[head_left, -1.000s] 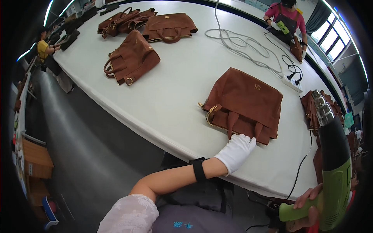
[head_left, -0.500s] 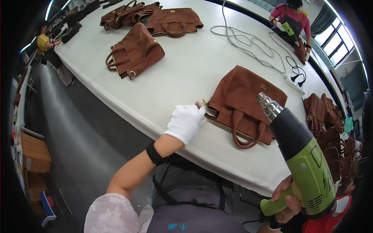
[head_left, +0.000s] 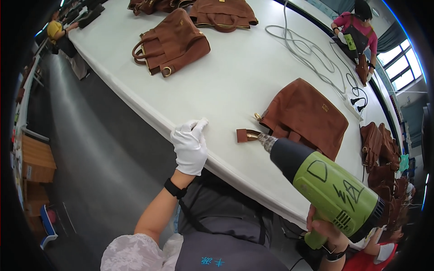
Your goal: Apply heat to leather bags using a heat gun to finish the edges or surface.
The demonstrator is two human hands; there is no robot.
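In my right hand (head_left: 326, 230) is the handle of a green and black heat gun (head_left: 332, 187). Its metal nozzle points left and up, beside the zipper end tab (head_left: 242, 136) of a brown leather handbag (head_left: 307, 115). The gun's body covers the bag's lower part and most of its handles. My left hand (head_left: 190, 147), in a white glove, is over the table edge, left of the tab and apart from it. Its fingers are bent and drawn together; whether anything small is between them cannot be made out.
More brown handbags (head_left: 178, 43) lie at the far left on the white table (head_left: 230, 77), others hang or stand at the right (head_left: 377, 144). A grey cable (head_left: 312, 49) loops towards a power strip (head_left: 354, 107). Across the table, a person in pink (head_left: 357, 36) holds another heat gun.
My left hand has let go of the bag's zipper end and moved left. The heat gun has swung down and left, its nozzle now at the zipper tab. The view has shifted slightly.
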